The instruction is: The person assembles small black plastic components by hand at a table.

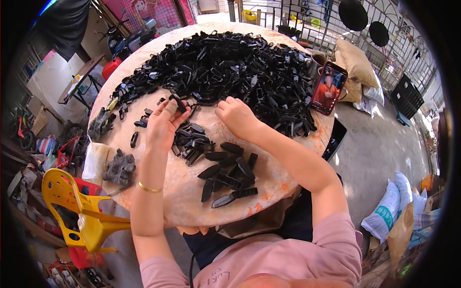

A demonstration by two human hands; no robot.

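Observation:
A small oblong black plastic piece [178, 103] is pinched in the raised fingers of my left hand [163, 122], which has a wrapping on one finger. My right hand [236, 117] is closed, with its fingertips together at the near edge of a big heap of black plastic parts [230, 67]. Whatever those fingertips hold, if anything, is too hidden to make out. Between my forearms lies a small cluster of slim black parts [192, 141]. Closer to me is a loose group of larger, pointed black pieces [233, 173].
The round table has a patterned cloth [177, 206]. A phone [329, 89] playing a video leans at the heap's right. Grey gloves [120, 168] and a whitish roll [96, 162] lie at the left edge. A yellow chair [91, 225] stands left; sacks [353, 67] lie beyond the phone.

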